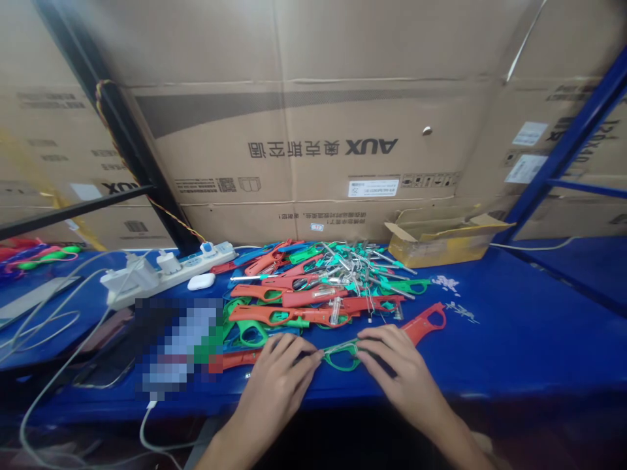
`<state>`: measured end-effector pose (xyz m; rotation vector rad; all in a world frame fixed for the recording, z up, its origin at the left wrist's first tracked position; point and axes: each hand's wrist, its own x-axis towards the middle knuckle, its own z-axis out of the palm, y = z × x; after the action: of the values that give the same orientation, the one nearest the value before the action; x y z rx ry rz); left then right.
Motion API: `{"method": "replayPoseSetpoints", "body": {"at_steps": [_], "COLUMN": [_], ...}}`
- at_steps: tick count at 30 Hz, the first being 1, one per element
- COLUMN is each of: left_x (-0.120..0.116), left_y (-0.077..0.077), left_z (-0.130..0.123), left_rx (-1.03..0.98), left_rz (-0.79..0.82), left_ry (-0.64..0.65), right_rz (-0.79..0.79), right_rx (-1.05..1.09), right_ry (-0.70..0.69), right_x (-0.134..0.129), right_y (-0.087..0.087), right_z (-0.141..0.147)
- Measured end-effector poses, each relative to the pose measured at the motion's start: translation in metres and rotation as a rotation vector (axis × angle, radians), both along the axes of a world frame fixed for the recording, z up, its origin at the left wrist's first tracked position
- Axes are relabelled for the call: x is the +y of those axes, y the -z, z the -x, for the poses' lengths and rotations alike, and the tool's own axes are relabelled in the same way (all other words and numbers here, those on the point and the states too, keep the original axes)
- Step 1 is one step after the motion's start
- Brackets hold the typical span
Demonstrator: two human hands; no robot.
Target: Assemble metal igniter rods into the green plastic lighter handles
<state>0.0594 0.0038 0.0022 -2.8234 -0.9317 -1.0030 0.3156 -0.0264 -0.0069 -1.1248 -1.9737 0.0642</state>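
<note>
Near the front edge of the table, a green lighter shell with a trigger loop spans the gap between my hands. My left hand pinches its left end, fingers bent together over it. The fingertips of my right hand close on its right end; thin metal or wire seems to lie along its top, too small to make out. An orange lighter shell lies just beyond my right hand, partly hidden by it. Behind my hands, red-orange shells and other green and blue ones are piled up.
Metal lighter tubes with teal parts are heaped at the back. Right of them stands an open cardboard box; small pale pieces lie in front of it. A power strip, white earbud case and cabled phone are on the left.
</note>
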Motion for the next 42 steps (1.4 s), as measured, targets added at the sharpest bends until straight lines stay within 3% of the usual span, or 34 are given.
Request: {"method": "replayPoseSetpoints", "body": {"at_steps": [12,17,22,25,27,31,35,39,42], "left_x": [0.000,0.006,0.056,0.103,0.130,0.159,0.164,0.160,0.143], "left_y": [-0.001,-0.019,-0.070,-0.092,-0.095,-0.078,-0.071,-0.089,-0.103], "left_z": [0.001,0.002,-0.012,-0.038,-0.059,-0.089,-0.096,-0.082,-0.062], "left_rx": [-0.015,0.059,0.147,0.286,0.325,0.362,0.318,0.194,0.073], "left_rz": [-0.006,-0.042,-0.084,-0.061,-0.049,-0.002,0.046,0.087,0.127], "left_ry": [-0.063,-0.071,0.005,-0.076,-0.109,-0.236,-0.300,-0.297,-0.246], "right_rz": [0.076,0.118,0.108,0.104,0.100,0.091,0.105,0.110,0.124], "right_rx": [0.006,-0.002,-0.009,-0.008,-0.006,-0.006,-0.006,0.000,0.003], "right_ry": [-0.035,-0.048,-0.038,-0.040,-0.042,-0.043,-0.061,-0.058,-0.059], "right_x": [0.000,-0.001,0.000,0.001,0.001,0.001,0.001,0.001,0.001], "right_y": [0.000,0.000,0.001,0.002,0.002,0.002,0.004,0.005,0.004], "right_z": [0.000,-0.001,-0.001,-0.001,-0.002,-0.003,-0.004,-0.003,-0.003]}}
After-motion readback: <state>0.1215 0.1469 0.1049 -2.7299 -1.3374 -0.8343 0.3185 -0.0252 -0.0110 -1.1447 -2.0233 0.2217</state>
